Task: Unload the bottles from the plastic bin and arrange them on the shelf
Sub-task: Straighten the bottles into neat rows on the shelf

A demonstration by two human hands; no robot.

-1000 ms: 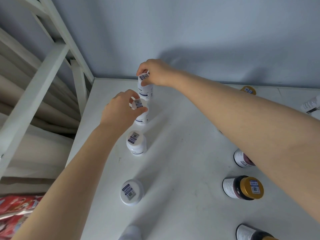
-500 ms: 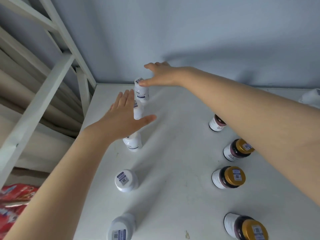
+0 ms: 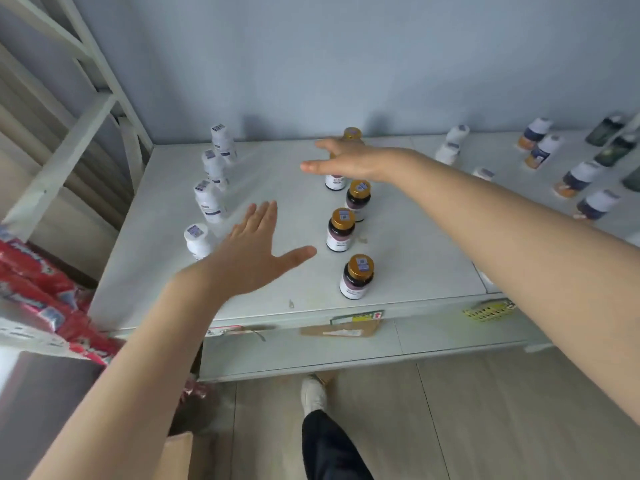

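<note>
A row of several white bottles [image 3: 210, 199] stands upright along the left side of the white shelf [image 3: 263, 299]. To their right, several dark bottles with gold caps [image 3: 341, 229] stand in a second row. My left hand [image 3: 254, 252] hovers open above the shelf between the two rows, fingers straight, holding nothing. My right hand [image 3: 349, 161] hangs open and flat over the far end of the gold-capped row, partly hiding two of those bottles. The plastic bin is out of view.
More bottles with white and dark caps [image 3: 585, 178] stand on the shelf's right part. White frame posts [image 3: 86, 109] rise at the left. Red packages [image 3: 41, 299] lie lower left. My shoe [image 3: 313, 393] stands on the wooden floor below the shelf edge.
Both hands let go of the white bottles at the back left, opened, and drew back toward me and rightward. The view has pulled back, showing the shelf's front edge and floor.
</note>
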